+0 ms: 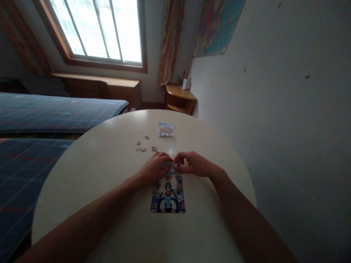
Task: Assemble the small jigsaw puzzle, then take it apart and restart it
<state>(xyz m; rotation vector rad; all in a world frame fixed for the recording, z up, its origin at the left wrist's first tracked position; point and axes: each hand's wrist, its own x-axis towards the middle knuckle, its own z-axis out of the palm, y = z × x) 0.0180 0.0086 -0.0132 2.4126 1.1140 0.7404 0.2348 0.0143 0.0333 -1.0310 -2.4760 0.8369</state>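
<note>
A partly joined jigsaw puzzle (168, 204) lies on the table, with a blue cartoon dog's face at its near end and gaps in its middle. My left hand (156, 167) rests over the puzzle's far left corner, its fingers stretched out and touching the far edge. Just across from it, my right hand (193, 163) is curled with thumb and fingertips together at the far right corner, pinching what looks like a puzzle piece. The fingers partly cover that piece and the puzzle's far end. Beyond my left hand lie several loose puzzle pieces (143, 149).
A small printed picture packet (165, 130) lies farther back on the round white table (90, 175). To the left are beds with blue plaid covers (55, 111). A wall stands on the right; a wooden corner shelf (181, 92) and a window are behind.
</note>
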